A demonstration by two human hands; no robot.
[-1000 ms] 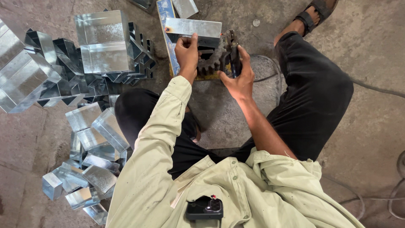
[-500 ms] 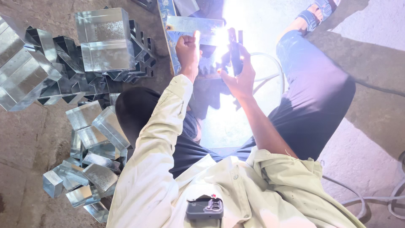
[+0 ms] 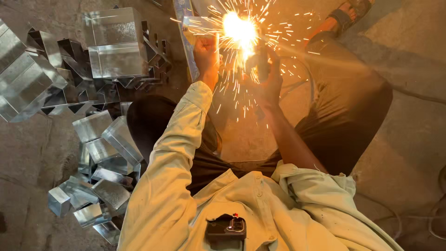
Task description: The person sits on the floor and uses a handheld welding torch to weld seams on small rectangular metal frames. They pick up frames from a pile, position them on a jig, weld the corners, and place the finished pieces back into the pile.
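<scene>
I sit on a concrete floor with my knees spread. My left hand (image 3: 207, 55) presses down on a flat galvanised metal piece (image 3: 197, 24) lying on a long metal bar (image 3: 184, 32). My right hand (image 3: 265, 76) grips a dark welding tool (image 3: 263, 62) whose tip meets the metal piece. A bright arc (image 3: 239, 29) burns at the contact point and sparks fly outward over my legs and the floor.
A heap of folded sheet-metal boxes and brackets (image 3: 114, 44) lies at my upper left, with more pieces (image 3: 100, 158) beside my left knee. A cable (image 3: 436, 204) runs over the floor at right. My sandalled foot (image 3: 350, 11) is at the top right.
The scene went from plain daylight to a white flare, then to an orange arc with flying sparks. Both hands have stayed in place on the metal piece and the tool.
</scene>
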